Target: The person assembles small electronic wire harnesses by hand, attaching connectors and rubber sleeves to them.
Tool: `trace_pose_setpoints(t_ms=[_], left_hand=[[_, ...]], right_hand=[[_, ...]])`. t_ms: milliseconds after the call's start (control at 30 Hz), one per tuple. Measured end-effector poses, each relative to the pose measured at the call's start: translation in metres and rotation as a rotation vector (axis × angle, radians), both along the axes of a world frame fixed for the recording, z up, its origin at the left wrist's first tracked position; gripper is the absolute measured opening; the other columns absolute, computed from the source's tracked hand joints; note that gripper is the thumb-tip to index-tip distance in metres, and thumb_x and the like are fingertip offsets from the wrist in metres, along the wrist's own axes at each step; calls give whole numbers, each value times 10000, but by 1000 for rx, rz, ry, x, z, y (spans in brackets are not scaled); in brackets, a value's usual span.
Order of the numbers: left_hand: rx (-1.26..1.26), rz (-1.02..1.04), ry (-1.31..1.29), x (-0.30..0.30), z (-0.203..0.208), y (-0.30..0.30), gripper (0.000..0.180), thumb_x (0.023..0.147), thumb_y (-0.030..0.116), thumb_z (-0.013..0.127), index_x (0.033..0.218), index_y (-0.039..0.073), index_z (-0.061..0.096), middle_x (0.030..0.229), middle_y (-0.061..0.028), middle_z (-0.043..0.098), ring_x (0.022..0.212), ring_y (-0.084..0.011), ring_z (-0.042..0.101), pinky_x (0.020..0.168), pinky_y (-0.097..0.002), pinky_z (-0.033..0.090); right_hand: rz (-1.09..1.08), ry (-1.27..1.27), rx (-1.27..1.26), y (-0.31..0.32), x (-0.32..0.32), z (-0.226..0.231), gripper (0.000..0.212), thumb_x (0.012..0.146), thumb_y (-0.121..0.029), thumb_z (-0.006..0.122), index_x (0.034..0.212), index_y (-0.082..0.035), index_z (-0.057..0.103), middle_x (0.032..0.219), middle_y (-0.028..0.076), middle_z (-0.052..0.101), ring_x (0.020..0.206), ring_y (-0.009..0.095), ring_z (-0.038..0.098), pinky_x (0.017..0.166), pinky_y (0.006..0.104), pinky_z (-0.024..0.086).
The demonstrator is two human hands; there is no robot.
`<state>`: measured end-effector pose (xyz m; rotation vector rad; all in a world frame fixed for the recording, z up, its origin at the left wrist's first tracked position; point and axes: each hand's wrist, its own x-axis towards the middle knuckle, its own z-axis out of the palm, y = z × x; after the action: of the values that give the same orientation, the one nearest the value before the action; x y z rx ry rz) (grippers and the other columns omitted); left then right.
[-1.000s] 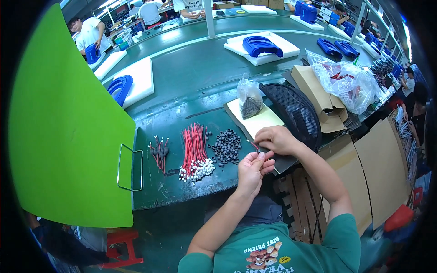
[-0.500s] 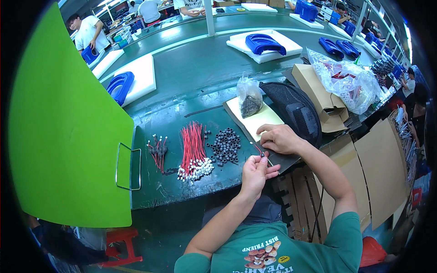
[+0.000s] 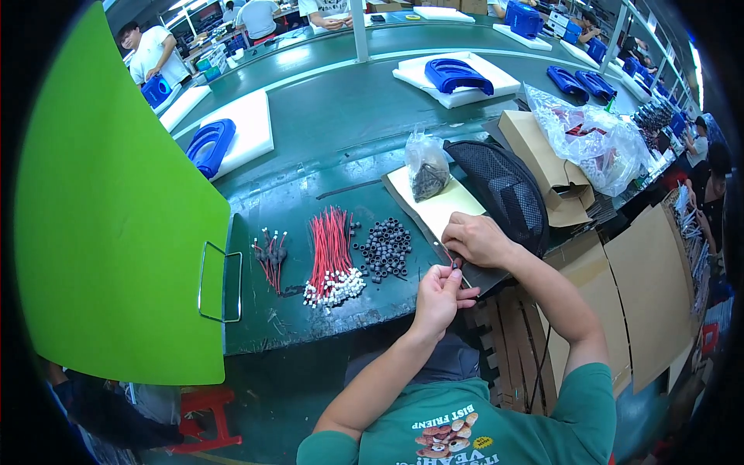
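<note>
My left hand (image 3: 439,298) is closed in a pinch on a short red wire (image 3: 448,253) with a small white connector at its upper end and a dark piece at the fingertips. My right hand (image 3: 479,239) is just beyond it, fingers curled together at the wire; what they grip is hidden. Both hands are over the near end of a dark board with yellow paper (image 3: 434,206). To their left lie a heap of black ring-shaped parts (image 3: 386,246), a bundle of red wires (image 3: 331,240) with white connectors, and a smaller bunch of wires with black lumps (image 3: 270,254).
A clear bag of dark material (image 3: 427,172) stands on the paper, beside a black mesh cover (image 3: 504,194). Cardboard boxes (image 3: 542,159) and a plastic bag (image 3: 593,139) are at right. A green panel (image 3: 124,232) borders the left. Blue casings (image 3: 457,75) sit on the conveyor beyond.
The wire's white connector end has tilted slightly to the right between my hands. The near blue casings and white pads on the conveyor have shifted a little to the right.
</note>
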<state>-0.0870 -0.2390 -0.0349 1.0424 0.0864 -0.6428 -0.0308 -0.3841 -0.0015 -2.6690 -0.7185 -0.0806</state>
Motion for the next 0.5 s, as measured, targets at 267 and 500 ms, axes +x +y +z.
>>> trace_pose_setpoints(t_ms=[267, 500], left_hand=[[14, -13, -26, -1, -1, -2, 130, 910, 153, 442, 891, 27, 416, 1126, -89, 509, 746, -225, 638, 573, -281, 540], [30, -18, -23, -1, -1, -1, 133, 908, 157, 447, 885, 30, 415, 1122, -92, 512, 748, -228, 638, 570, -282, 541]], right_hand=[[-132, -140, 338, -19, 6, 3, 137, 713, -20, 574, 845, -30, 611, 799, 90, 577, 719, 250, 573, 647, 322, 453], [-19, 39, 50, -7, 0, 8, 268, 688, -93, 596, 954, -100, 629, 900, 84, 625, 819, 266, 592, 736, 348, 461]])
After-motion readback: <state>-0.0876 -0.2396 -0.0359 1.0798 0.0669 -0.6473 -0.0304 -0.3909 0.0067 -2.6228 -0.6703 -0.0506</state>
